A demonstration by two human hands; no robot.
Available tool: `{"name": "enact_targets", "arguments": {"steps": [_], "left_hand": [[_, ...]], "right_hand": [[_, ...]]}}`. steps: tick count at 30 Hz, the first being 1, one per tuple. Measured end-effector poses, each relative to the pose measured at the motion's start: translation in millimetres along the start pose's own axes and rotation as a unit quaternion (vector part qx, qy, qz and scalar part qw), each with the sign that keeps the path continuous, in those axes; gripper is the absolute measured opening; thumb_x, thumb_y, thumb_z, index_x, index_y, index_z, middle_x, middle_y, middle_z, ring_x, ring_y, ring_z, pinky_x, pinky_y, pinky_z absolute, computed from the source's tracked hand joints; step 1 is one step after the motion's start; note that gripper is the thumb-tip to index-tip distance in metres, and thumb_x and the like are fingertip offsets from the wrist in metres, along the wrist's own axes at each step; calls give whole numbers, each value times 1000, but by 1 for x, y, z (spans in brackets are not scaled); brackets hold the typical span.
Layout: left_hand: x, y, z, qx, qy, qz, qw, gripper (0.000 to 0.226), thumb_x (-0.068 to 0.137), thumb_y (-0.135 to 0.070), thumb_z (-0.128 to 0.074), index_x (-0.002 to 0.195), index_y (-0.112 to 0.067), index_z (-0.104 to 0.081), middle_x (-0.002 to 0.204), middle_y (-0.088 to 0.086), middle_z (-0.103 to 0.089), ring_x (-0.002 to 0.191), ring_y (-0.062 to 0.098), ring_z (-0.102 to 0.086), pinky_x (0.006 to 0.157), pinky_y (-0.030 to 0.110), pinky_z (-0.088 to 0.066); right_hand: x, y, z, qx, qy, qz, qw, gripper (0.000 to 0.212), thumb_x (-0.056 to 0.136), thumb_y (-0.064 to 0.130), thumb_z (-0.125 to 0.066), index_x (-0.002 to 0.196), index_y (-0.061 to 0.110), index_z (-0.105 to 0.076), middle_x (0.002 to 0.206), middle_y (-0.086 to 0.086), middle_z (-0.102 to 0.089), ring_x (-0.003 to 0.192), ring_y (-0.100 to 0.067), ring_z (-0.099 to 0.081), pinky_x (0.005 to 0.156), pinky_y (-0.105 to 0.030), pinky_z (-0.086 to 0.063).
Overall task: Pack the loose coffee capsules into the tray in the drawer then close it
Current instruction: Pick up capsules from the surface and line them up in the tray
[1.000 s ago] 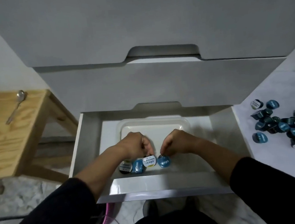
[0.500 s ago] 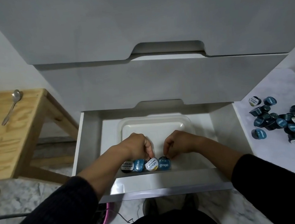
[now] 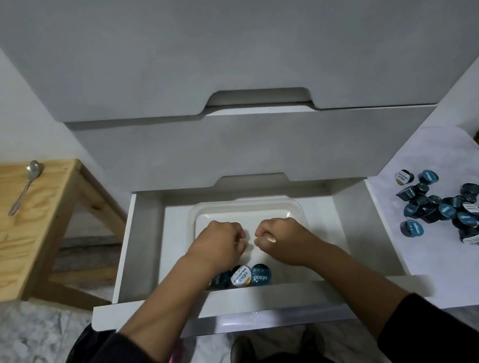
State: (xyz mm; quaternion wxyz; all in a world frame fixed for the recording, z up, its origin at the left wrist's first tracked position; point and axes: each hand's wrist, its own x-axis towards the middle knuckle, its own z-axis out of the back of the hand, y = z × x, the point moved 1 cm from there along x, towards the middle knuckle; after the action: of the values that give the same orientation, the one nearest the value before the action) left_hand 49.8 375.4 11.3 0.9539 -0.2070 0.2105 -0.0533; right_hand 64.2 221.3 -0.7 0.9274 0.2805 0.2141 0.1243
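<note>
Far left stands a wooden worktop (image 3: 9, 237) with a spoon (image 3: 25, 186) lying on it, bowl end pointing away. Next to it is the open drawer (image 3: 150, 251) of a grey cabinet (image 3: 217, 49), pulled out toward the person. A white tray (image 3: 248, 213) sits inside on the drawer floor.

The left hand (image 3: 217, 248) is over the tray, curled into a loose fist, knuckles up; I cannot tell whether it holds anything. Just below it, a short row of capsules (image 3: 246, 276) lies along the tray's near edge, foil lids up: a white-labelled one between blue ones, the leftmost partly hidden under the left wrist. The right hand (image 3: 285, 237) is just beside the left, not touching it, also curled closed with the thumb tucked along the fingers; whether anything is pinched inside I cannot tell. Both forearms reach in over the drawer front, dark sleeves pushed back.

To the right, on a white worktop (image 3: 450, 261), a heap of loose capsules (image 3: 450, 211) lies jumbled, mostly dark blue, some tipped on their sides, well apart from the drawer tray.
</note>
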Motion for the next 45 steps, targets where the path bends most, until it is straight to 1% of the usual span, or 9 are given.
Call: {"name": "enact_targets", "arguments": {"steps": [4,7,10,15,21,28,33,38,45], "left_hand": [[-19,-16,-2,-3,-137,20,990,33,93,-25,-45,122,-15,-54,120,8,-61,110,24,-55,87,33,-47],[-35,-31,-5,-8,-202,39,979,36,95,-27,-41,129,-16,-47,129,4,-54,121,19,-47,93,29,-42],[-50,-46,-11,-26,-216,43,975,40,97,-30,-39,135,-19,-39,139,2,-47,129,16,-40,99,25,-39],[-58,-76,-22,-42,-210,26,976,46,96,-34,-40,140,-23,-31,145,-1,-39,134,15,-34,106,25,-34],[-49,-136,-40,-31,-229,13,973,50,92,-32,-49,138,-22,-34,143,0,-42,132,16,-35,106,26,-34],[-18,-263,-87,-86,-252,-46,963,40,94,-34,-41,133,-25,-42,135,-3,-50,125,13,-42,101,22,-35],[12,-336,-142,-112,-218,-60,968,39,94,-32,-45,132,-23,-47,132,-1,-54,122,13,-46,99,23,-37],[47,-361,-191,-130,-194,-16,972,35,91,-21,-50,125,-13,-54,119,10,-62,111,23,-53,92,30,-43],[104,-353,-213,-199,-228,77,950,30,89,-11,-51,118,-12,-59,117,14,-62,109,31,-54,88,27,-39]], "right_hand": [[-18,4,-9,-111,-209,61,970,31,83,25,-47,101,6,-64,100,-10,-66,94,-27,-62,75,-27,-50],[-34,7,-9,-200,-363,173,893,18,74,15,-57,77,1,-67,74,-13,-67,67,-29,-65,54,-29,-55],[-59,15,-1,-251,-431,234,834,9,71,8,-68,72,0,-65,75,-16,-69,67,-32,-66,59,-31,-58],[-81,-4,7,-292,-402,224,838,23,89,13,-51,77,2,-67,89,-19,-72,82,-34,-69,69,-37,-60],[-98,-65,40,-271,-378,171,869,19,86,14,-59,87,-2,-69,95,-20,-71,92,-35,-66,79,-39,-57],[-147,-178,114,-313,-370,171,858,25,86,3,-52,64,3,-63,89,-20,-70,84,-37,-65,70,-37,-57],[-174,-268,146,-134,-341,34,930,25,85,16,-55,106,5,-62,106,-13,-64,97,-28,-62,80,-32,-53],[-181,-339,152,-108,-259,-38,959,37,89,15,-51,125,6,-51,128,-13,-53,116,-26,-53,90,-33,-47],[-163,-391,159,-124,-253,-11,959,27,66,-9,-67,91,1,-67,80,-15,-63,62,-28,-61,47,-26,-52]]}}
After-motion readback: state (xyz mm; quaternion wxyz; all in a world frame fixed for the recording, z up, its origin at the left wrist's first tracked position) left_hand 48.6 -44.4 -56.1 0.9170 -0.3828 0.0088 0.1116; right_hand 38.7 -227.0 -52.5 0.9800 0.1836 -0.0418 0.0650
